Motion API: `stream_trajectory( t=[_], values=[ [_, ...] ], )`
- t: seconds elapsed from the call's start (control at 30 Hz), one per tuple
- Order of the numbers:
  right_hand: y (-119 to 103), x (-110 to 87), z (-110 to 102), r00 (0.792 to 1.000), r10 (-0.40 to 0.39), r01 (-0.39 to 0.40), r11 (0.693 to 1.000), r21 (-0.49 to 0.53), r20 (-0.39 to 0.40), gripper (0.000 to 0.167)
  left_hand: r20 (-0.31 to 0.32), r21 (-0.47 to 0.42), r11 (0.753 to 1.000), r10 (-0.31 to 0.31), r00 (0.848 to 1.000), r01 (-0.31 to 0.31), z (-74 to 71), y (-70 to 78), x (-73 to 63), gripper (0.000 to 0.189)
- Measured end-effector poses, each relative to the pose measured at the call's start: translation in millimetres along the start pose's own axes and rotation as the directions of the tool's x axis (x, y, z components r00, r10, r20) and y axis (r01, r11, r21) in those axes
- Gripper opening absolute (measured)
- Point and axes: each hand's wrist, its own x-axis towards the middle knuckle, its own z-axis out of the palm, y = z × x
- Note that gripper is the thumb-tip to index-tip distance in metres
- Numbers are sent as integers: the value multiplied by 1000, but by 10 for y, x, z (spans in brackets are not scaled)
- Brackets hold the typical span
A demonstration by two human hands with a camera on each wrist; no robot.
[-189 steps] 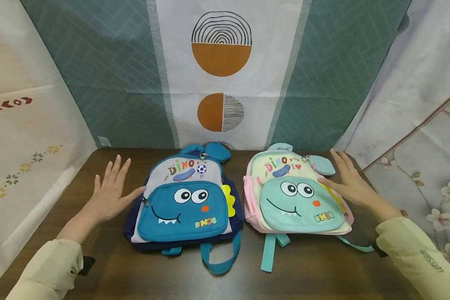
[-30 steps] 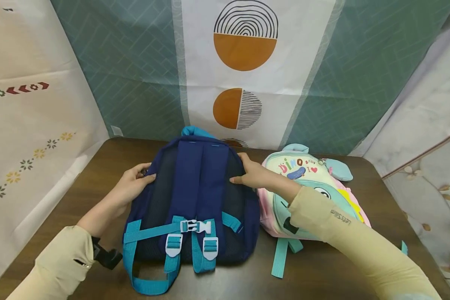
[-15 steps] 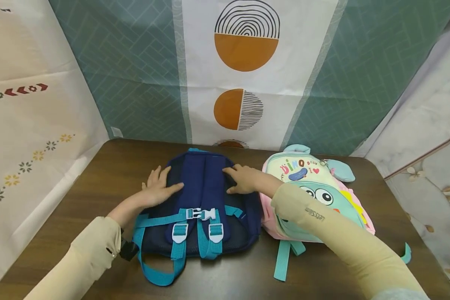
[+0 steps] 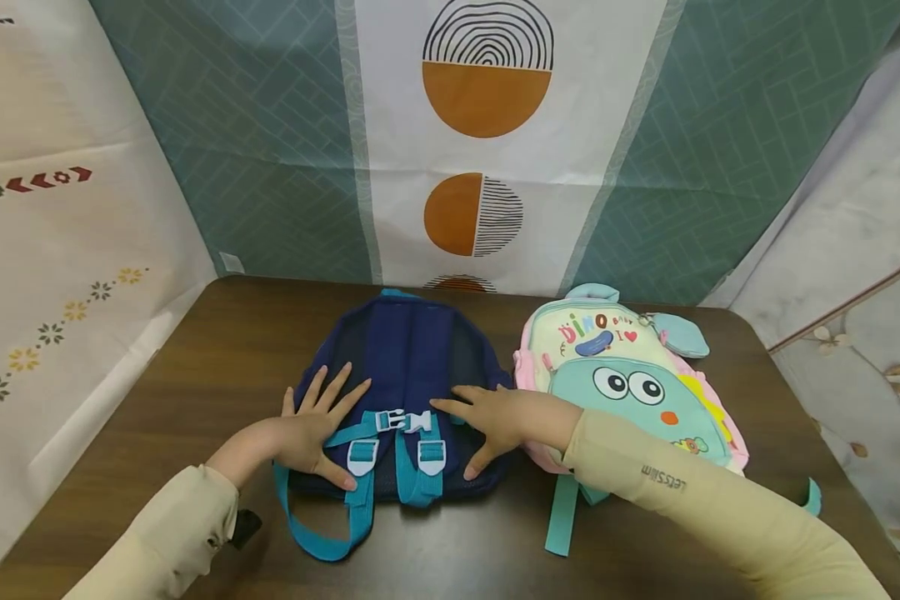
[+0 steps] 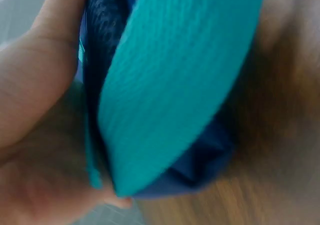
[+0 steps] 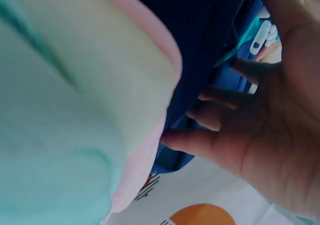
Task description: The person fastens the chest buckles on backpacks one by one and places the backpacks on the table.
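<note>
A navy child's backpack [image 4: 407,350] lies on the table with its back panel and padded shoulder straps up. A white buckle [image 4: 403,421] joins the teal webbing across its straps. My left hand [image 4: 311,437] is spread over the pack's lower left side, thumb near the bottom edge. A loop of teal strap [image 5: 185,70] fills the left wrist view. My right hand [image 4: 498,421] lies over the lower right side, fingers spread toward the buckle. The right wrist view has these fingers [image 6: 190,142] straight against the navy fabric. The pack's dinosaur front is hidden underneath.
Right beside the navy pack lies a pink and mint dinosaur backpack [image 4: 607,375], face up, partly under my right forearm. Its mint strap [image 4: 562,517] trails toward me. Patterned cloths [image 4: 270,150] hang behind and beside the brown table [image 4: 195,375].
The navy backpack, first dinosaur side up, now lies flipped. It has settled flat from a raised tilt. Both hands have left its upper sides and slid down toward its lower part, fingers spreading.
</note>
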Motion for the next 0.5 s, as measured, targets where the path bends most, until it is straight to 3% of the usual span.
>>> stream_trajectory(
  t=[0.23,0.37,0.5],
  values=[
    [22,108,-63,998,48,-50,996,67,34,89,-52,3,999,54,997,-54,-78,-145,130,120],
    [-5,154,-133,998,55,-55,998,-7,18,78,-94,29,998,57,994,-55,-90,-121,189,120],
    [-65,154,-165,996,40,-48,993,-112,-75,76,-130,29,997,81,988,-78,-91,-59,246,123]
  ],
)
